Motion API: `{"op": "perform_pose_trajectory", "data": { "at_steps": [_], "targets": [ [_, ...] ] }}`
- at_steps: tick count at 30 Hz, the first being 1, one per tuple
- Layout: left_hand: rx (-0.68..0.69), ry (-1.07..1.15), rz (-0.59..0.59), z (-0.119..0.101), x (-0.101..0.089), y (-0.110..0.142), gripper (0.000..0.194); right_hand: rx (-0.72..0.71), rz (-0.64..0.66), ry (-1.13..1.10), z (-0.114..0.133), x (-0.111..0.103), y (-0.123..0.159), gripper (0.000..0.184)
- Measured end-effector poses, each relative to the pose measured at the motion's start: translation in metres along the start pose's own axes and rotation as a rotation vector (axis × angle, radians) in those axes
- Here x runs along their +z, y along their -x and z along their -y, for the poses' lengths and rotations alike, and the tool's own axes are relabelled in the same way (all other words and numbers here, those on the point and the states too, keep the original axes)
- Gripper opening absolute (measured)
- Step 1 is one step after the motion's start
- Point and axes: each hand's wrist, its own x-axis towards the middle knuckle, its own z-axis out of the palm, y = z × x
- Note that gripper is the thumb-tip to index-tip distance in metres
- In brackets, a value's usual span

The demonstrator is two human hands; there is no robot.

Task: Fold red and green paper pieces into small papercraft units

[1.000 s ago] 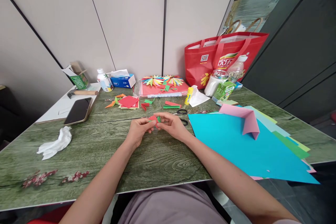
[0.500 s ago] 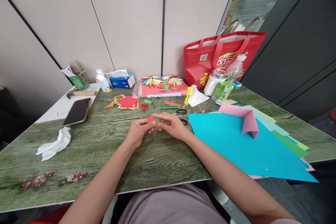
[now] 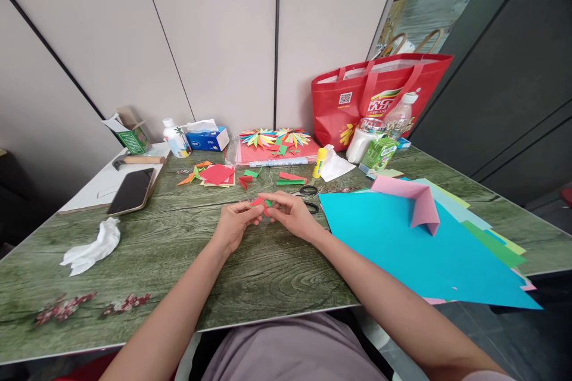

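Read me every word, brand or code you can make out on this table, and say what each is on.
"欢乐", apparently, on the red bag
"HUAN", below it; the rest is unclear
A QR code, same bag, nothing readable in it
Too small or blurred: the print on the tissue box, green box, drink carton, glue stick and paper pack

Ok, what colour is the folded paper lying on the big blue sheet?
Folded paper: pink, best in head view.
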Motion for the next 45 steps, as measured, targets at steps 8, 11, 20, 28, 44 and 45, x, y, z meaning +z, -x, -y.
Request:
{"op": "perform_pose_trajectory", "data": {
  "at_steps": [8, 11, 20, 28, 44, 45],
  "targets": [
    [0.051, -0.041, -0.065, -0.004, 0.001, 0.001, 0.016, 0.103, -0.125, -0.111, 0.002, -0.001, -0.003, 0.036],
    [0.062, -0.069, -0.06, -0.002, 0.001, 0.001, 0.017, 0.127, -0.171, -0.101, -0.002, -0.002, -0.005, 0.024],
    [0.059, -0.038, -0.001, 0.003, 0.005, 0.002, 0.014, 0.168, -0.211, -0.158, -0.002, 0.003, -0.004, 0.021],
    [0.057, -0.004, -0.012, 0.002, 0.005, 0.002, 0.014, 0.165, -0.094, -0.197, 0.003, 0.001, -0.003, 0.025],
    [0.045, 0.092, 0.073, 0.008, 0.006, 0.003, 0.015, 0.147, -0.152, -0.017, -0.001, 0.006, -0.003, 0.02],
    [0.047, 0.1, 0.069, 0.007, 0.007, 0.003, 0.015, 0.134, -0.143, -0.014, -0.001, 0.006, -0.002, 0.02]
  ]
}}
